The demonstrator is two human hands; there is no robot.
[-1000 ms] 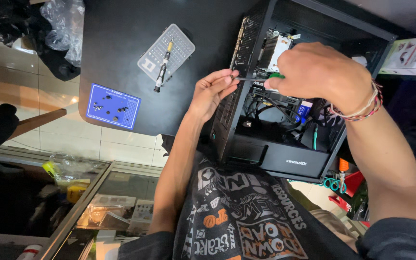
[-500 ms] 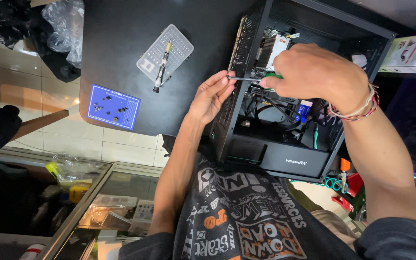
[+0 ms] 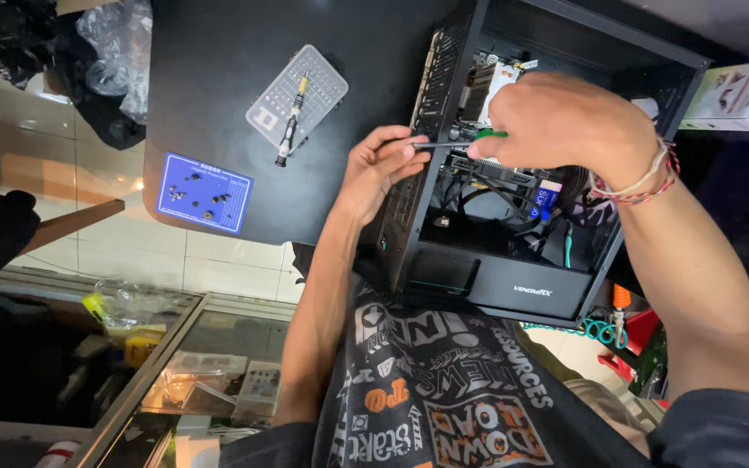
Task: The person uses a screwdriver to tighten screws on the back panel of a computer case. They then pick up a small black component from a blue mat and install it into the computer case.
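On the matte black bench [image 3: 218,78] stands an open boxy metal computer case [image 3: 565,260], where the right hand [image 3: 565,121] grips a green-handled screwdriver [image 3: 457,141] whose thin steel shaft the left hand [image 3: 379,169] pinches at 9 o'clock.

A blue mat [image 3: 205,192] dotted with small screws lies near the edge of a black table [image 3: 218,78], just beside a clear plastic bit case [image 3: 297,97] with a small screwdriver [image 3: 291,121] resting across it. Crumpled plastic bags [image 3: 119,52] sit at the table's far corner. A glass display counter [image 3: 158,364] stands below.
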